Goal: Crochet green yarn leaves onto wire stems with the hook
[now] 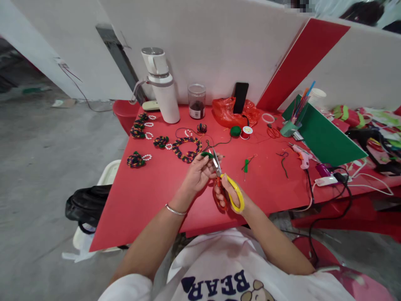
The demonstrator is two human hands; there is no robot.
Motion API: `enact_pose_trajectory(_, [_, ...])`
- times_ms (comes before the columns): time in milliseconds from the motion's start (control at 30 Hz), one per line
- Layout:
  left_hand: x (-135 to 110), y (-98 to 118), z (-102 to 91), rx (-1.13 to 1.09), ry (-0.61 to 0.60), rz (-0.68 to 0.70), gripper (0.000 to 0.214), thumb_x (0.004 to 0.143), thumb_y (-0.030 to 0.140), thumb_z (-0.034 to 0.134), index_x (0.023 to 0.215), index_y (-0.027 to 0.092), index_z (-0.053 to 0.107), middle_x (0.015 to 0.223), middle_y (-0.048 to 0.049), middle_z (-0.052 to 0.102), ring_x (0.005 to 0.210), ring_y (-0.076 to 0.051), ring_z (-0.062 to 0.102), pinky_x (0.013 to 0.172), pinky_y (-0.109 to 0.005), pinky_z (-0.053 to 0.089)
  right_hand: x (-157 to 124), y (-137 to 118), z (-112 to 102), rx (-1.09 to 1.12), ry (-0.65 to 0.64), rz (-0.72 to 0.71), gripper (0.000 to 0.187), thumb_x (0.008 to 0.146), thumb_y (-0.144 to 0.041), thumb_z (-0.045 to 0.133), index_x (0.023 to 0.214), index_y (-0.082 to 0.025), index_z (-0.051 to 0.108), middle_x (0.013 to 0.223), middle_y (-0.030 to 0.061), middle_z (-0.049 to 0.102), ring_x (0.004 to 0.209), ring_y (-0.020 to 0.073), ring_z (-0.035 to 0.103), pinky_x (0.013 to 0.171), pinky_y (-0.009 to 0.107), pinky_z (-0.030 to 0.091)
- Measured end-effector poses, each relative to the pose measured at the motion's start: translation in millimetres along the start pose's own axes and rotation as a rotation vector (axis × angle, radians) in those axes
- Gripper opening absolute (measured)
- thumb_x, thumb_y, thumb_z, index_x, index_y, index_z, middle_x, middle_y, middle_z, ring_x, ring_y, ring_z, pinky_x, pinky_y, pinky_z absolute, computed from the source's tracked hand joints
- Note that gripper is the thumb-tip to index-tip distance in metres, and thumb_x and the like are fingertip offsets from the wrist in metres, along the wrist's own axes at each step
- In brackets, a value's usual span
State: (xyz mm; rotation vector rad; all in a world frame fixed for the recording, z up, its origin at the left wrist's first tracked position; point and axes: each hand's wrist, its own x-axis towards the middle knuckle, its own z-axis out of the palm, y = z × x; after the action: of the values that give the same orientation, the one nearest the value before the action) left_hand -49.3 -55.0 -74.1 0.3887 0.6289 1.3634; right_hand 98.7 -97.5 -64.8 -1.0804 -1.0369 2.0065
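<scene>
In the middle of the head view, my left hand [201,170] pinches a small dark green yarn piece [206,155], and a strand trails from it toward a green yarn ball [235,131]. My right hand [225,190] grips scissors [234,193] with one yellow and one red handle. Their blades stand apart, beside the green piece at my left fingertips. Just beyond my left hand lies a multicoloured crocheted ring [187,149]. A green-handled crochet hook [246,165] rests on the table to the right of my hands.
Several multicoloured yarn pieces with bead loops [135,159] lie at the left. Behind stand a white flask [165,98], a clear jar [196,101], a red plastic bag [223,112] and a phone [240,98]. A glue gun [302,156] and a green board [328,136] occupy the right.
</scene>
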Motion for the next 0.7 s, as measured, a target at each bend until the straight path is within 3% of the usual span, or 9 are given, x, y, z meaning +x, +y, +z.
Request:
enact_pose_trajectory(333, [-0.1,-0.1,-1.4,-0.022,-0.006,-0.020,0.017,0.086,0.018,0.072,0.095,0.019,0.058,0.104,-0.0083,0.079,0.090,-0.020,0.077,0.068,-0.029,0.064,-1.1,-3.0,2.8,0.012,-0.009,-0.016,0.067,0.070,-0.086,0.067,0.086,-0.024,0.048,0.063,-0.0092,0.048,0.041,0.0046,0.039,0.033,0.016,0.034])
enact_pose_trajectory(533, [0.6,0.1,0.3,-0.022,0.013,0.021,0.017,0.085,0.017,0.074,0.091,0.019,0.058,0.105,-0.0080,0.079,0.094,-0.019,0.077,0.074,-0.028,0.063,-0.3,2.3,2.0,-0.036,-0.009,-0.066,0.066,0.074,-0.084,0.065,0.098,-0.024,0.054,0.062,-0.0096,0.046,0.039,0.0047,0.036,0.033,0.016,0.032])
enact_pose_trajectory(700, [0.0,-0.1,-0.2,0.003,0.032,0.002,0.017,0.087,0.018,0.073,0.095,0.018,0.059,0.103,-0.0084,0.079,0.085,-0.017,0.077,0.074,-0.029,0.063,0.0,5.0,2.1,-0.056,-0.035,-0.056,0.064,0.077,-0.085,0.061,0.091,-0.024,0.050,0.059,-0.0094,0.046,0.038,0.0058,0.038,0.033,0.017,0.034])
